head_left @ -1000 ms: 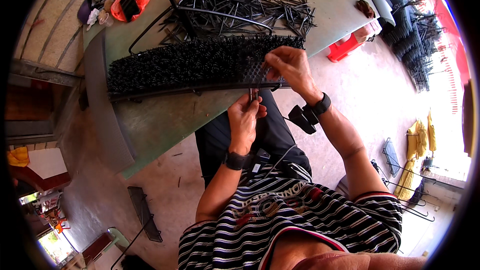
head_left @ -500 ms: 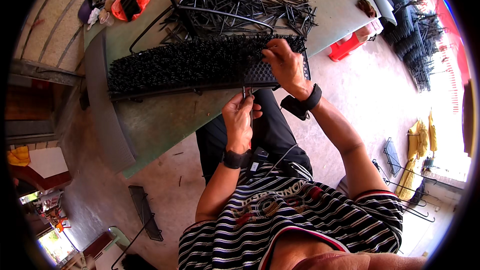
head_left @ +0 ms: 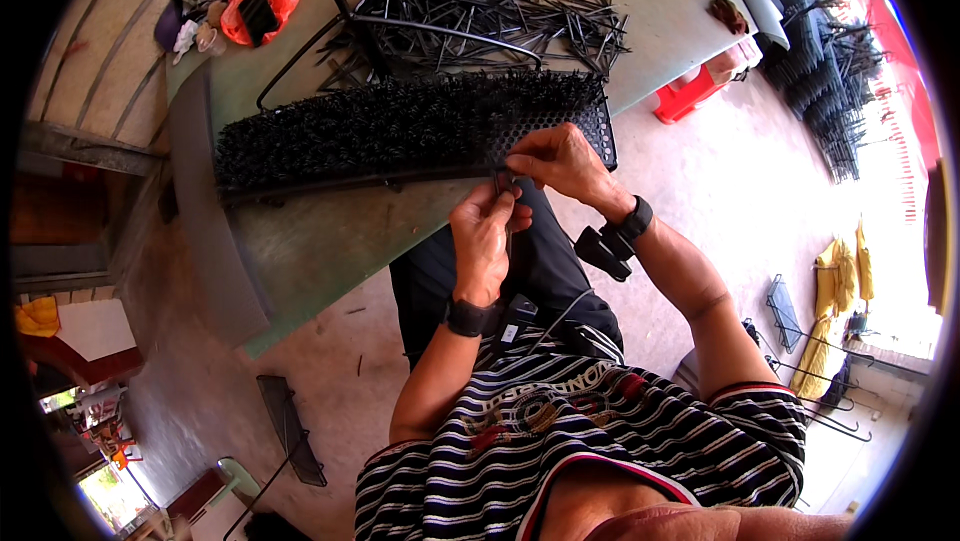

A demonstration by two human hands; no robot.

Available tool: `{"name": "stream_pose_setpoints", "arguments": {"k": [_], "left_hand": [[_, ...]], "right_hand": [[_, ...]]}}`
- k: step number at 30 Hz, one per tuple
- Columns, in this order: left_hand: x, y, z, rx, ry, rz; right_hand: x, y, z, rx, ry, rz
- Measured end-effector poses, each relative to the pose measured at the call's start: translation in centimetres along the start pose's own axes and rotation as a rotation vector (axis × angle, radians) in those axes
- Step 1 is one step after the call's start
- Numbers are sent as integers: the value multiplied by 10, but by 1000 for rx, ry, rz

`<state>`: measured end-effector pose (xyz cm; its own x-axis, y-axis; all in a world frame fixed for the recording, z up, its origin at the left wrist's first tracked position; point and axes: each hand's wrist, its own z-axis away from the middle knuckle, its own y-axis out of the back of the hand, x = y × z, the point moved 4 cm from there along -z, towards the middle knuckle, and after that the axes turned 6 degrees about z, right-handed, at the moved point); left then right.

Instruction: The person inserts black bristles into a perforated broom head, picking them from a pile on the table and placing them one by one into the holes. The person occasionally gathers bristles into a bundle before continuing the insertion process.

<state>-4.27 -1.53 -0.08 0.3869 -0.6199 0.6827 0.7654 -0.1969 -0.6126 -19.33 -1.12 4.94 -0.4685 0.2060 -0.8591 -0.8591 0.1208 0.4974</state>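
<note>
A long black panel (head_left: pixel 560 128) lies along the near table edge. Dense black bristle tufts (head_left: pixel 350 128) cover most of it, while round holes show in the bare part at its right end. Just below the panel's front edge, my left hand (head_left: pixel 482 241) is closed around a slim dark tool (head_left: pixel 503 181) pointing up at that edge; its kind is not clear. My right hand (head_left: pixel 565 166) pinches close above the left fingertips, beside the bare holes. Whatever is between the right fingers is too small to make out.
Loose black strips (head_left: pixel 450 6) are heaped behind the panel, under a black metal frame (head_left: pixel 345 13). An orange-red bag with a phone (head_left: pixel 258 19) lies at the far left. A red stool (head_left: pixel 690 96) stands right of the table (head_left: pixel 330 286); a black rack piece (head_left: pixel 290 428) lies on the floor.
My right hand has come down and left from the bare holes to my left fingertips. My left hand has shifted slightly right and stays closed.
</note>
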Motion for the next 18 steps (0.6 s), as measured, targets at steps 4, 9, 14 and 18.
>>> {"name": "stream_pose_setpoints", "arguments": {"k": [4,9,14,18], "left_hand": [[-5,-1,2,-53,46,-48],[-10,8,-1,-33,20,-52],[-8,12,-1,18,-17,24],[-5,11,-1,41,-8,29]], "right_hand": [[8,11,-2,180,-90,-168],[-1,22,-3,466,56,-294],[-20,15,2,654,313,-4],[-17,7,-2,603,415,115]]}}
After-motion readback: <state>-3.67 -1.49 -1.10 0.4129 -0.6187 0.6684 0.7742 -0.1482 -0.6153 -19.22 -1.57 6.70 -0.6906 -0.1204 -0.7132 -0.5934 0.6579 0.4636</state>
